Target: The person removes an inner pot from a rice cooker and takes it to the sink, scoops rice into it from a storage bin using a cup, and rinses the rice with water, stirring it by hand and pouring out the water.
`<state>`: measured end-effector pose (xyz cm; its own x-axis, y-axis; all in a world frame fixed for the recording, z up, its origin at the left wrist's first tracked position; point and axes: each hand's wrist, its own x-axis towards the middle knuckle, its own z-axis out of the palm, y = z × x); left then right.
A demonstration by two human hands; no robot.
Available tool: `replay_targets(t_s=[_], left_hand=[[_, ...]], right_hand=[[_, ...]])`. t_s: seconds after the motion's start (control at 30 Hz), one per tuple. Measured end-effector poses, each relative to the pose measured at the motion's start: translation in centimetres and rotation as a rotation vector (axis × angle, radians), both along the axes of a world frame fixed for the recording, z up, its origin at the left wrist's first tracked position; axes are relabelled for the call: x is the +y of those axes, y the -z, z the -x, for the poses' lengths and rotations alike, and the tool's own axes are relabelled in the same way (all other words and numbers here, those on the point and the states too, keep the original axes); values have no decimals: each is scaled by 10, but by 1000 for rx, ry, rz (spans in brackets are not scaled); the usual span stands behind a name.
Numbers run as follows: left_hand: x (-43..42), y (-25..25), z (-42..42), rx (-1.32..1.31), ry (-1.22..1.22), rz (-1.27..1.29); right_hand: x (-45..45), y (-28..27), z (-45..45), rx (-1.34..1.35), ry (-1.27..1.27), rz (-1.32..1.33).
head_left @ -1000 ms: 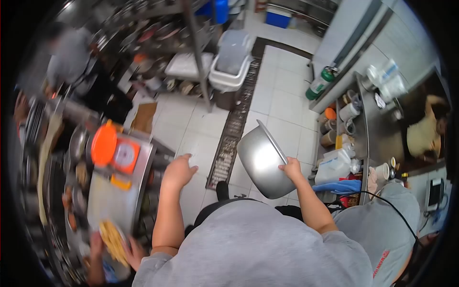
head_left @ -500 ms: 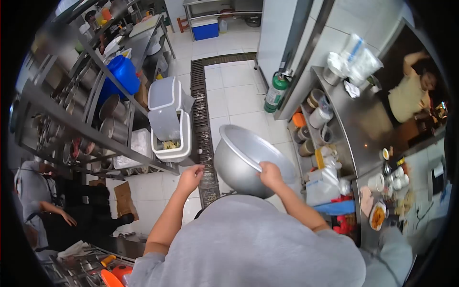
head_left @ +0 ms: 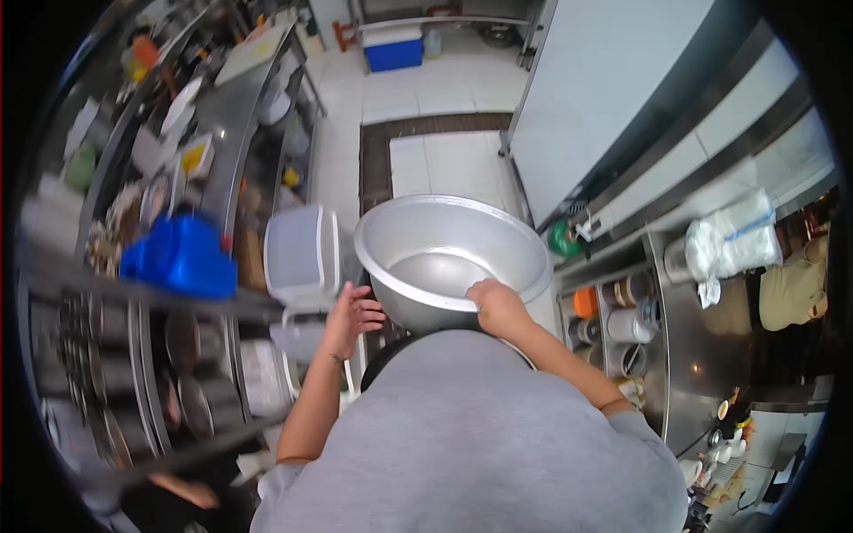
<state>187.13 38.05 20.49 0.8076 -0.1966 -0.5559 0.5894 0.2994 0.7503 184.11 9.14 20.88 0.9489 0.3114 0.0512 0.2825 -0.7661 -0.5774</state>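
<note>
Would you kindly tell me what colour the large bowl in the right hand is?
The large bowl is silver-grey, with no visible pattern; the head view shows it best.

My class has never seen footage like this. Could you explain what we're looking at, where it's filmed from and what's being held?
There's no machine here: a person works bare-handed. One camera, worn on their head, looks forward and down, so their grey shirt fills the bottom. The right hand grips the near rim of a metal bowl. The left hand is open beside it; whether it touches is hard to tell. The bowl is held up above the tiled floor. On the right, a steel counter carries plastic bags.
</note>
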Motion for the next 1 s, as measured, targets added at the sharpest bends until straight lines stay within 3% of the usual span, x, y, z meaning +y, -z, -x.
replay_targets(t_s=[0.1, 0.17, 0.33, 0.47, 0.67, 0.77, 0.9, 0.93, 1.0], left_hand=[[-40, 1, -139, -15, 108, 99], [-78, -13, -209, -43, 12, 15], [-140, -13, -368, -119, 65, -13], [-186, -21, -491, -136, -32, -7], [-222, -78, -681, -362, -267, 119], [-228, -118, -773, -479, -352, 154], [-235, -154, -893, -509, -387, -25], [-240, -159, -931, -523, -391, -36], [-259, -173, -1008, -535, -357, -67]], right_hand=[[-20, -27, -103, -30, 29, 21], [-25, -31, -142, 20, 40, 28], [-63, 9, -269, -29, 206, -139], [-111, 12, -410, -29, 157, -161], [-178, -43, -661, -134, -82, -183], [-183, -84, -775, 21, -161, -207], [-184, -91, -904, 96, -177, -291], [-188, -87, -938, -29, -227, -332], [-198, -98, -1005, -11, -134, -270]])
